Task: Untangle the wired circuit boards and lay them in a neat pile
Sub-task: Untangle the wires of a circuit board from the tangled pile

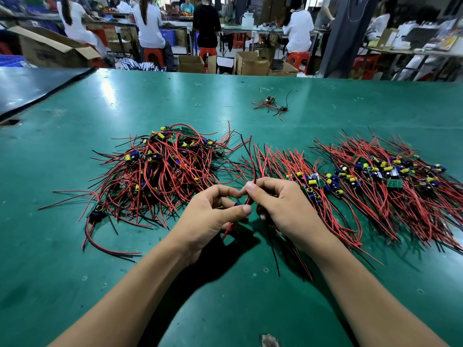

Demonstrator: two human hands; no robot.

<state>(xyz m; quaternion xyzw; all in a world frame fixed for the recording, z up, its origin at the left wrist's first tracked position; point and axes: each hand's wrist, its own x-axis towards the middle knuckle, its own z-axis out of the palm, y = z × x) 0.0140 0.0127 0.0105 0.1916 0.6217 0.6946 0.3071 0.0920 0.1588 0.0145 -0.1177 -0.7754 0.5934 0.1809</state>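
Board in hand first: left grip (pixel 213 214) is closed on one wired board (pixel 236 204), thumb & fingers pinching it by the blue capacitor. It's held just above the surface (pixel 75 271) at mid-width, nearer the near edge than the far one. Right grip (pixel 283 206) is closed too, forefinger & thumb pinching what look like that board's red leads (pixel 253 182) right beside the left fingertips. Leads run up toward the gap betw. the heaps, and more hang below the hands. Tangled heap (pixel 165 171) lies left of centre. Neat pile (pixel 310 189) lies just right of the hands, w/ a second laid row (pixel 390 176) beyond it reaching the right edge. Step looks like freeing & straightening this board's leads. To do it well, prob.: hold the board firm w/ the left and slide the right pinch along the leads toward their free ends, no yanking, since solder joints likely tear. If a lead snags in the heap, lift & follow it out rather than pull. Then lay it on the neat pile, board on the line of boards, leads parallel to the rest. Stray cluster (pixel 270 103) near the far edge is unsorted too.
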